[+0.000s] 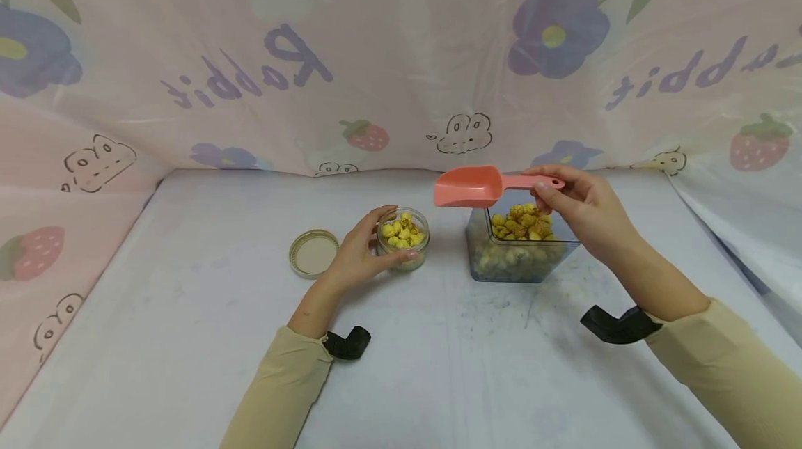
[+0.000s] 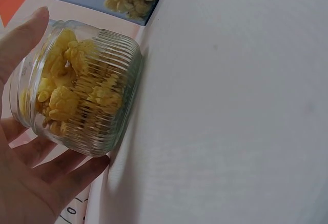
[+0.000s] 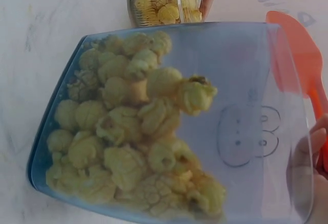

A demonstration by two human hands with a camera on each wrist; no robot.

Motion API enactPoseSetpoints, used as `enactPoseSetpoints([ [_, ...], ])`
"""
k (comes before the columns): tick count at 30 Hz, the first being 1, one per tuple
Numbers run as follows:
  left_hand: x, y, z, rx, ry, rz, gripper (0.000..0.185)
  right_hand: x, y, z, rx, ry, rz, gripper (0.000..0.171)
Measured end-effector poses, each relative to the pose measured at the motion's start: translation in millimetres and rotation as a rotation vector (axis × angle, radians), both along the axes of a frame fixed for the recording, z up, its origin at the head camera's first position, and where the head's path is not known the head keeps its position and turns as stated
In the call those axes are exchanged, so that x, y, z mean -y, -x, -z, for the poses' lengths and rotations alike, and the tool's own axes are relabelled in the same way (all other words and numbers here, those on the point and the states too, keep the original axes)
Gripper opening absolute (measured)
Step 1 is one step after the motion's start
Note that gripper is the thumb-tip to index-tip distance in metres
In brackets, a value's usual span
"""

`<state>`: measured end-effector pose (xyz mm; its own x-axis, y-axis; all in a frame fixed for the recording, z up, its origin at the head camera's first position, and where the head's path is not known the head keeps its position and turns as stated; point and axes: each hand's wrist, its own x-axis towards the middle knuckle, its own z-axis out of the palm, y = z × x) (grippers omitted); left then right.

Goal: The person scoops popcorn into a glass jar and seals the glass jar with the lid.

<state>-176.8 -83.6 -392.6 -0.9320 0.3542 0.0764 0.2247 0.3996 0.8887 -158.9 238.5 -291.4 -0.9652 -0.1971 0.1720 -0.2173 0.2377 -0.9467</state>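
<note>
Coral plastic, the scoop [image 1: 467, 188] is pinched by its handle in the right hand [image 1: 585, 209], above the tub [image 1: 516, 268] toward the far edge of the table [image 1: 438, 365]; the left hand [image 1: 357, 250] curls round the jar [image 1: 411, 263] of popcorn [image 1: 401, 231]. Wrist views show the jar's ribbed glass, only the head view the lid [image 1: 314, 255]; the right wrist view crops the right hand.

Plain pale khaki sleeves [image 1: 278, 390], wrinkled near the cuffs [image 1: 308, 346], end short of the bare hands [image 1: 358, 254], and a stubby, bent black fitting [image 1: 352, 344] juts beside the left cuff, a similar black piece [image 1: 619, 326] beside the right.
</note>
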Motion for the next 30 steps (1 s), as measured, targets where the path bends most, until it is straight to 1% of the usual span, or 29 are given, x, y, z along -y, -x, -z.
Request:
enactPoseSetpoints([
  [9,1.1,0.0,-0.4,0.018,-0.009,-0.001,0.079,-10.3,-3.0,1.3,0.013,0.110,0.009,0.020],
  [15,1.3,0.2,-1.4,0.031,-0.003,-0.008,0.079,-20.5,-7.2,2.7,0.003,0.239,-0.006,0.021],
  [19,1.1,0.0,-2.1,0.031,-0.002,-0.007,0.079,-26.6,-10.2,3.9,-0.009,0.259,-0.001,0.022],
  [24,0.8,-0.4,-2.7,0.036,0.001,-0.010,0.079,-33.6,-13.8,7.2,-0.013,0.309,-0.009,0.024],
  [30,0.2,-0.2,-1.4,0.030,-0.002,-0.008,0.079,-42.5,-19.5,11.2,-0.034,0.332,-0.014,0.026],
])
